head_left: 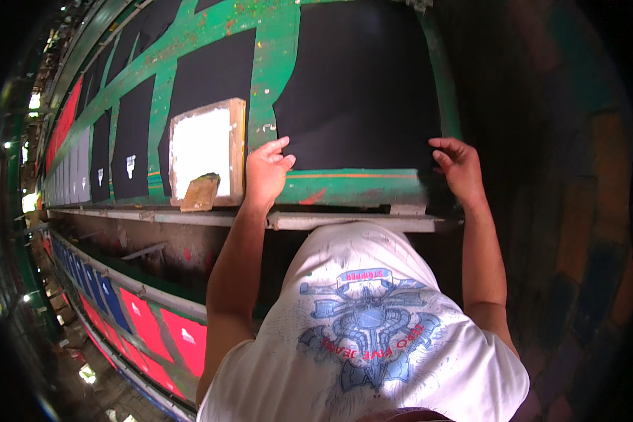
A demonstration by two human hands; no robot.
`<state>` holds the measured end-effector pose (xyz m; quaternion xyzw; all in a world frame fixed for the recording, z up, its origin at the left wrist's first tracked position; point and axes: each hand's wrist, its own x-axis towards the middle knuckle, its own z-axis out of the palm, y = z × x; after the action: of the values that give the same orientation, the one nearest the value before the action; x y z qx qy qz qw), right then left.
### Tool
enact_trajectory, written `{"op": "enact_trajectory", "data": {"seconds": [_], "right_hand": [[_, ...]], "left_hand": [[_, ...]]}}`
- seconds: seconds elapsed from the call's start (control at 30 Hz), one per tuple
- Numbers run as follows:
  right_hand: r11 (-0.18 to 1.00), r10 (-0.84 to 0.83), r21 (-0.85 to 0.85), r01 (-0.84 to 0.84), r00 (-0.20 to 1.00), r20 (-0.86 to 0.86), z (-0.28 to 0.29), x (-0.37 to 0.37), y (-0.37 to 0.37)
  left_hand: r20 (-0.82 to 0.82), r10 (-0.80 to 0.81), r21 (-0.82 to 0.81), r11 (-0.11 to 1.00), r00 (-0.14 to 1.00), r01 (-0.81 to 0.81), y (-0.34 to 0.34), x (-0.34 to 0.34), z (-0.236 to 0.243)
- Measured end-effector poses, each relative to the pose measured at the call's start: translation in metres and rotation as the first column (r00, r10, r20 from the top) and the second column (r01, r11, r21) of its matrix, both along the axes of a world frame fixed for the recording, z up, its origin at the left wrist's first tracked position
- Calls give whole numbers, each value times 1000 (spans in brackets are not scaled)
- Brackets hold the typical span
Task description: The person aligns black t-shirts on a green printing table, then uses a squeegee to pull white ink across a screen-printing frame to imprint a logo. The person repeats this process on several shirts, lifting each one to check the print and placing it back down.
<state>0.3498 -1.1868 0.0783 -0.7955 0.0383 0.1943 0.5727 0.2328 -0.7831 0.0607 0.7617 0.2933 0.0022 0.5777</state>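
A large black fabric panel (362,84) lies flat on the green table (344,188) in front of me. My left hand (267,169) is at its near left corner, with index finger and thumb apart at the cloth's edge. By the near right corner is my right hand (461,167), its fingers bent and the thumb a little away from them. No cloth shows clearly between the fingers of either hand. Just left of my left hand, a wooden-framed printing screen (204,144) with a white face rests over another black panel. A brownish block (200,192) leans on its near edge.
More black panels (132,133), some with small white prints, line the table to the left, with grey and red pieces beyond. A pale rail (352,221) runs along the near edge. Behind on the left, a second table carries red panels (183,336) and blue ones (112,302).
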Motion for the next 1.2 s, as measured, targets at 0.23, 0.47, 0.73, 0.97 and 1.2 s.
{"op": "enact_trajectory", "data": {"seconds": [0.23, 0.47, 0.73, 0.97, 1.2], "right_hand": [[986, 101, -133, -103, 995, -18, 4, 1, -9], [963, 162, -211, -169, 986, -51, 10, -14, -16], [944, 164, -281, -174, 985, -60, 12, -26, -17], [897, 235, -377, -230, 971, -35, 13, -28, -23], [847, 275, -487, -213, 960, 57, 14, -34, -19]], "left_hand": [[-27, -66, 71, 995, 997, 68, 0, -11, 1], [-68, -128, 139, 981, 990, 136, 4, -29, -2], [-72, -208, 421, 880, 975, 219, -16, -33, 21], [-129, -237, 466, 843, 963, 270, -30, -35, 32], [-102, -256, 540, 797, 961, 270, -31, -38, 19]]}}
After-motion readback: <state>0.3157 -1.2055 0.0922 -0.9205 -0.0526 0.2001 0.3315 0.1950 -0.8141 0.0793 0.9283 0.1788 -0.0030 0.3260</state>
